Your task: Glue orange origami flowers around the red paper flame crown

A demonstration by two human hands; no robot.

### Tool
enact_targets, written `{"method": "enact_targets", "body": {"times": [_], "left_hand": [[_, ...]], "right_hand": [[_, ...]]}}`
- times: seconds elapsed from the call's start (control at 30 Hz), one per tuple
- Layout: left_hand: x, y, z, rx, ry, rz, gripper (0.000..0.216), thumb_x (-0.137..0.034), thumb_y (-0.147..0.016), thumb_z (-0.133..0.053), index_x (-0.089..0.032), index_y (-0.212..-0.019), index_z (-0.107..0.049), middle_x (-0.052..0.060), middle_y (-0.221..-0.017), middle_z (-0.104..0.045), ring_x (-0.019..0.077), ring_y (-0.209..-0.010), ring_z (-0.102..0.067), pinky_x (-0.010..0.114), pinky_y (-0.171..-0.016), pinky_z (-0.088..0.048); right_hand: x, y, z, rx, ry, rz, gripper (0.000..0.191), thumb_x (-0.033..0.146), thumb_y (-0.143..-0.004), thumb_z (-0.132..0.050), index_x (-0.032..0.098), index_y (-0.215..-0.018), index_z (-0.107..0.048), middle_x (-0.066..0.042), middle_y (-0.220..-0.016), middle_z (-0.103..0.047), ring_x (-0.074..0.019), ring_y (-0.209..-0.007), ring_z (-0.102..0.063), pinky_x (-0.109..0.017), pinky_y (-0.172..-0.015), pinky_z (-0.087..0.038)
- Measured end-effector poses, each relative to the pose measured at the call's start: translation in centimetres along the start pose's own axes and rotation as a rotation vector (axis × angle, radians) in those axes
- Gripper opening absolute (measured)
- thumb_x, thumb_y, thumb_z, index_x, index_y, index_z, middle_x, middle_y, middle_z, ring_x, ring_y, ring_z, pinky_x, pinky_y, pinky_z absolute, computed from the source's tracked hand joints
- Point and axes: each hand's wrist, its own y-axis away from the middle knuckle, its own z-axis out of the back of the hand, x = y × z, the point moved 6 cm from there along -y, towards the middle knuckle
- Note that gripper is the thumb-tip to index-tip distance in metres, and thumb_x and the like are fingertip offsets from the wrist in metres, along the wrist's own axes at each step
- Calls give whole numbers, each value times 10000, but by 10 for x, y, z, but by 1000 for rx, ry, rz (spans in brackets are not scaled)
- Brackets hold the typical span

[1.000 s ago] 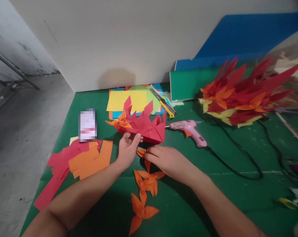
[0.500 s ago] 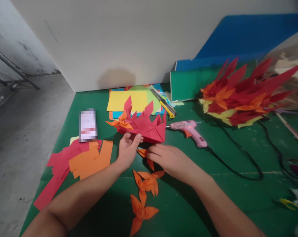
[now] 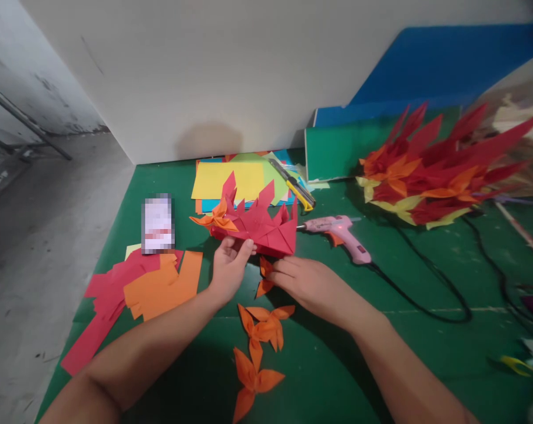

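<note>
My left hand [image 3: 231, 265] grips the near edge of a folded red paper piece [image 3: 266, 227] with upright pointed tips, its thumb in front. An orange paper flower [image 3: 215, 219] sits on that piece's left end. Just below it, the fingers of my right hand [image 3: 299, 280] are closed on another orange paper flower [image 3: 265, 287], partly hidden by them. Nearer to me on the green table [image 3: 195, 377] lie more orange paper flowers [image 3: 254, 380]. A pink glue gun [image 3: 337, 227] rests on its side, its nozzle close to the red piece's right end.
Red strips [image 3: 111, 282] and orange strips [image 3: 151, 288] lie at the left, below a blurred phone-like rectangle [image 3: 158, 224]. Behind the red piece are coloured sheets [image 3: 226, 179] and a yellow-handled cutter [image 3: 299, 191]. At right, a large red-orange paper arrangement [image 3: 443, 165] stands beyond the black cord [image 3: 425, 312].
The orange flower in my right hand has turned, its petals now pointing up and down. My right hand has shifted slightly to the right. My left hand and the red piece stay put.
</note>
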Motion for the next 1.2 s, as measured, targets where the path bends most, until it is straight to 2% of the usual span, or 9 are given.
{"method": "enact_targets", "body": {"times": [0.27, 0.4, 0.53, 0.63, 0.83, 1.03, 1.1, 1.2], "left_hand": [[0, 0, 0, -4, 12, 3, 391, -415, -559, -826, -177, -706, -554, -12, -629, -682, 114, -580, -641, 246, -641, -524], [0, 0, 0, -2, 16, 1, 396, -414, -558, -830, -176, -708, -551, -10, -632, -683, 119, -584, -645, 250, -641, -524], [-1, 0, 0, 0, 9, -8, 391, -413, -573, -825, -170, -731, -563, -7, -640, -689, 111, -582, -642, 241, -639, -523], [-1, 1, 0, -2, 15, -7, 395, -413, -569, -828, -169, -727, -561, -9, -637, -686, 110, -585, -642, 239, -639, -523], [0, 1, -1, 6, 9, -1, 402, -424, -565, -826, -173, -737, -563, -6, -652, -690, 116, -600, -645, 244, -650, -520], [-2, 1, -2, 9, 18, 9, 400, -422, -543, -835, -168, -691, -564, -13, -628, -672, 109, -571, -625, 251, -638, -511], [-3, 2, -3, 9, 36, 12, 409, -412, -508, -853, -166, -660, -564, -24, -598, -654, 101, -555, -608, 244, -631, -505], [-6, 4, -6, 40, 68, 25, 394, -400, -488, -863, -160, -672, -611, -14, -628, -673, 100, -582, -612, 242, -661, -510]], "right_hand": [[4, 0, 11, -57, -41, 30, 216, 112, -888, -450, 174, -893, -657, -52, -866, -667, -162, -798, -597, -268, -649, -458], [3, 0, 16, -58, -91, -2, 250, 113, -891, -430, 191, -863, -667, -55, -873, -674, -156, -802, -602, -264, -650, -470], [2, 2, 14, -58, -116, -42, 265, 101, -886, -418, 202, -920, -661, -59, -987, -678, -165, -883, -613, -264, -672, -480], [2, 1, 11, -47, -112, -71, 245, 116, -890, -431, 192, -961, -653, -66, -971, -666, -159, -847, -614, -255, -659, -472], [3, -2, 4, 5, -138, -54, 198, 134, -882, -471, 182, -898, -663, -70, -930, -633, -141, -793, -596, -235, -630, -452], [10, -2, 14, -88, -271, 23, 242, 160, -917, -438, 176, -831, -664, -64, -852, -648, -144, -797, -588, -253, -655, -461], [15, -2, 31, -170, -376, 48, 206, 181, -914, -469, 183, -823, -654, -52, -842, -652, -132, -781, -584, -249, -668, -464], [14, -3, 69, -406, -443, 15, 92, 176, -873, -557, 200, -839, -639, -34, -830, -650, -121, -767, -579, -251, -686, -461]]}}
